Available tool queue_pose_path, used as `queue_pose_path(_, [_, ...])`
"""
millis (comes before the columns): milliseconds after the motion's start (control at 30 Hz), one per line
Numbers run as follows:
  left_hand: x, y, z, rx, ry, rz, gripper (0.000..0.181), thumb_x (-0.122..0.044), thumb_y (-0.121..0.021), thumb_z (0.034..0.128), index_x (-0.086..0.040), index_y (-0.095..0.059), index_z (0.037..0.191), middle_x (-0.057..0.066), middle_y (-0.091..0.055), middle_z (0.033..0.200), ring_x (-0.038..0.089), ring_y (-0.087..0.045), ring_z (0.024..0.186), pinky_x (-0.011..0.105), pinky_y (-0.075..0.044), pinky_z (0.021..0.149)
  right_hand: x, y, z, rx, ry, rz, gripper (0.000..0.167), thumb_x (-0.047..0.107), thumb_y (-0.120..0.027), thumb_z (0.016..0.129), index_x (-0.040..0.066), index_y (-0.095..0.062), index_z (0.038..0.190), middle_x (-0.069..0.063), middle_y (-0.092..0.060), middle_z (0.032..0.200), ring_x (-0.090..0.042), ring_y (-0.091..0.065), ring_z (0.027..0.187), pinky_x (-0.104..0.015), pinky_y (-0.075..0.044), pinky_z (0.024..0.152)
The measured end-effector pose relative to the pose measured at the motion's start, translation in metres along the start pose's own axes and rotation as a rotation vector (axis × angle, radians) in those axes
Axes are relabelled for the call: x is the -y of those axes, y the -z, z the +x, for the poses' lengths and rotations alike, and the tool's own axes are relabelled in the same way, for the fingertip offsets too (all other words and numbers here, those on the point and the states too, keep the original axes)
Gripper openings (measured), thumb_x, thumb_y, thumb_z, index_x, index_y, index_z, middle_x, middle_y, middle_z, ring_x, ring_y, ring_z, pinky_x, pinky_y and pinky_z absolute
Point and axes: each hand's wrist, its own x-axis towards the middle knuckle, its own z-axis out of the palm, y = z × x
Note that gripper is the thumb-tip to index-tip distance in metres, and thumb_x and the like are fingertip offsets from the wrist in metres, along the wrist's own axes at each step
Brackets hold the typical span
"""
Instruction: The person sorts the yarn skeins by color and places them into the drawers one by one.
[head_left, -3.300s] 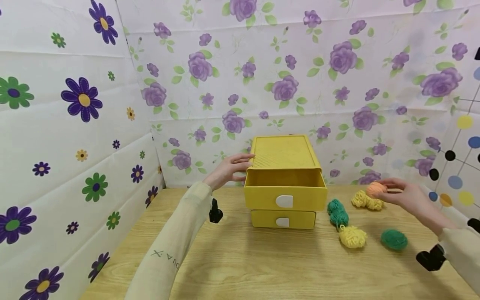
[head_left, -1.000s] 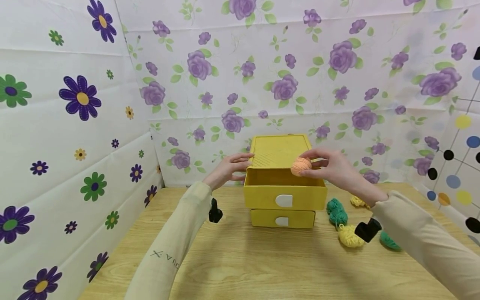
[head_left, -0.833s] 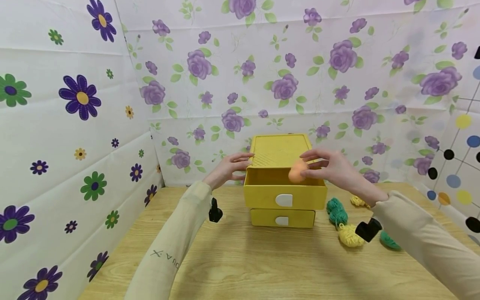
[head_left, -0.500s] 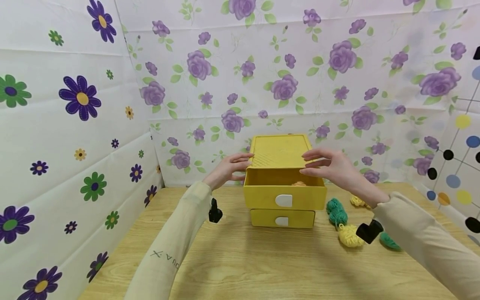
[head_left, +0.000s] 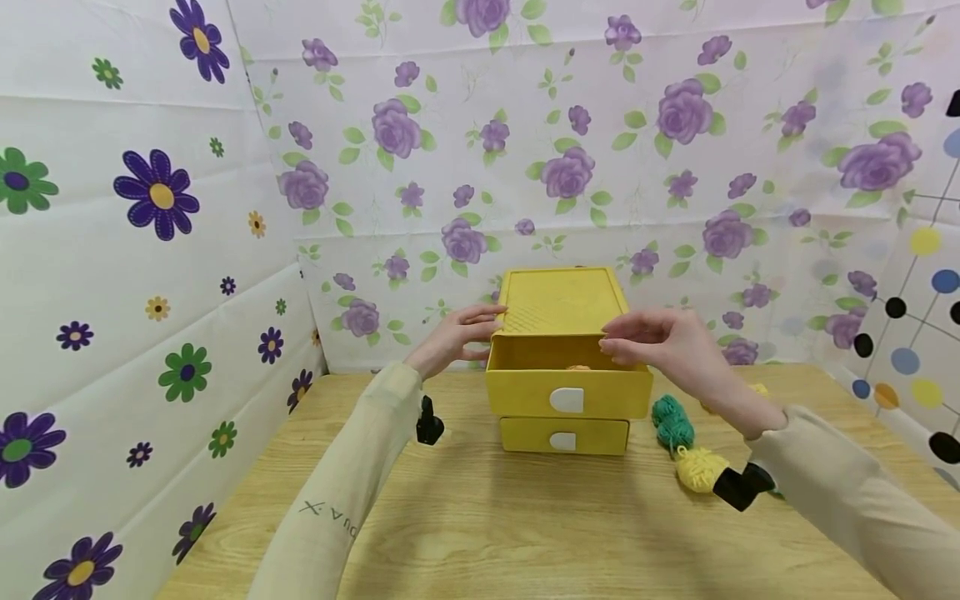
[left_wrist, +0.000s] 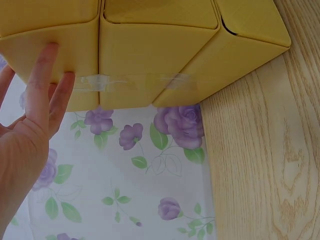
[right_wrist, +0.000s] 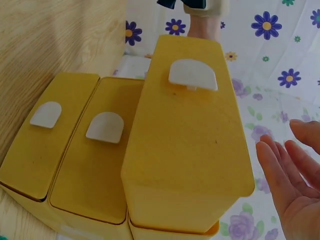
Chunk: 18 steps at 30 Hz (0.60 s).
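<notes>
A yellow drawer unit [head_left: 562,300] stands against the back wall, its top drawer [head_left: 525,393] pulled out. Only the upper edge of an orange yarn ball [head_left: 577,367] shows inside that drawer. My left hand [head_left: 452,340] touches the unit's left side with extended fingers; the left wrist view shows its fingertips [left_wrist: 51,47] on the yellow side panel. Over the drawer's right edge hovers my right hand [head_left: 667,346], holding nothing, fingers loosely bent. In the right wrist view this hand [right_wrist: 295,175] is beside the pulled-out drawer, apart from it.
Right of the unit lie a green yarn bundle [head_left: 672,422] and a yellow yarn ball [head_left: 699,469]. My right arm mostly covers more yellow yarn [head_left: 759,389] and a green ball. Three white handles, including one [right_wrist: 46,114], mark the drawers. Floral sheets [head_left: 420,167] enclose the wooden table [head_left: 450,517].
My right hand carried the orange yarn ball from the right over the drawer and let it drop in. Its fingers have since drawn closer together. My left hand stays at the unit's side.
</notes>
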Motion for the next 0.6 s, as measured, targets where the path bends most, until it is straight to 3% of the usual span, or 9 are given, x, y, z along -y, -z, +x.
queue_pose_path(300, [0.0, 0.0, 0.0, -0.003, -0.005, 0.001, 0.04, -0.019, -0.053, 0.0934, -0.013, -0.047, 0.132, 0.008, -0.047, 0.125, 0.029, -0.049, 0.106, 0.042, -0.046, 0.08, -0.004, -0.014, -0.013, 0.065, -0.009, 0.136, 0.023, 0.004, -0.063, 0.085, -0.01, -0.064, 0.102, -0.019, -0.065, 0.09, -0.03, -0.063, 0.081, -0.038, -0.05, 0.067])
queue_pose_path(600, [0.001, -0.001, 0.0, -0.017, 0.001, 0.003, 0.04, -0.02, -0.055, 0.0925, -0.014, -0.049, 0.131, 0.008, -0.048, 0.124, 0.027, -0.051, 0.105, 0.042, -0.046, 0.079, -0.013, -0.025, -0.022, 0.093, -0.078, 0.012, 0.024, 0.01, -0.067, 0.082, -0.006, -0.067, 0.101, -0.012, -0.067, 0.086, -0.027, -0.064, 0.076, -0.032, -0.051, 0.065])
